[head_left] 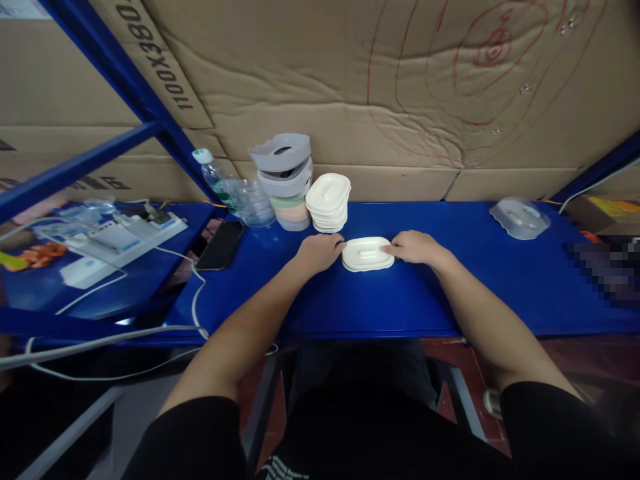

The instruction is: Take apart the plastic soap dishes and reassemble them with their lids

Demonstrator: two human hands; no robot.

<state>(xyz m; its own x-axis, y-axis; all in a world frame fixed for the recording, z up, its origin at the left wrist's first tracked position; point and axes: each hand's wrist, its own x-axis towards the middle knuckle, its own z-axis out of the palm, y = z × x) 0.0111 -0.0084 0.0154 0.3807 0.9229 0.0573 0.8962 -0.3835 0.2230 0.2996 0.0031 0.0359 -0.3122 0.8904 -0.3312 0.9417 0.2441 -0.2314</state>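
A white oval lid-like tray (367, 254) lies flat on the blue table (450, 287), right in front of me. My left hand (320, 251) grips its left end with curled fingers. My right hand (413, 246) holds its right end the same way. Just behind it rises a stack of white trays (329, 201) of the same shape. To the left of that stack stands a pile of grey trays (285, 167) over pinkish and greenish ones.
A clear plastic tray (520, 217) lies at the right rear. A water bottle (219, 179), a clear stack of containers (254, 204) and a black phone (221, 245) sit at the left. White cables and power strips (117, 235) cover the far left. Cardboard walls the back.
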